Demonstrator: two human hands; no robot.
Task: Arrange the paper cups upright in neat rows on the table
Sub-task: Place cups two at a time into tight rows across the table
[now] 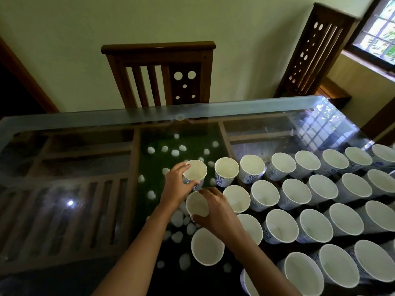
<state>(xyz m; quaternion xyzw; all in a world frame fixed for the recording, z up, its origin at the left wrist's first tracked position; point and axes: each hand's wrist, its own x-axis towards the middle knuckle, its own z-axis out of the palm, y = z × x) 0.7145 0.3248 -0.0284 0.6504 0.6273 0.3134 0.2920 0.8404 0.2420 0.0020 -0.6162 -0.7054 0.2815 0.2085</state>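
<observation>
Lowest in the frame, upright blue-patterned paper cups [339, 262] stand in slanting rows on the glass-topped bench [64, 210], filling its right half. One cup sits at the very bottom edge, cut off by the frame. A lone front cup [207, 246] stands left of them, just below the right forearm.

Above it, near the middle of the frame, the right hand [215, 210] curls its fingers and thumb round the rim of a second-row cup [196, 205], at the left end of its row. Whether that cup rests on the glass cannot be told.

Just above, the left hand [177, 184] grips the side of the far-row cup [195, 172], thumb near the rim. It is upright at the left end of the farthest row, beside its neighbour but apart from it.

White pebbles [177, 218] lie on a green bed under the glass. Past the bench's far edge stand a wooden chair [158, 77] at top centre and a second chair [314, 50] at upper right. A window [378, 33] is in the top right corner.
</observation>
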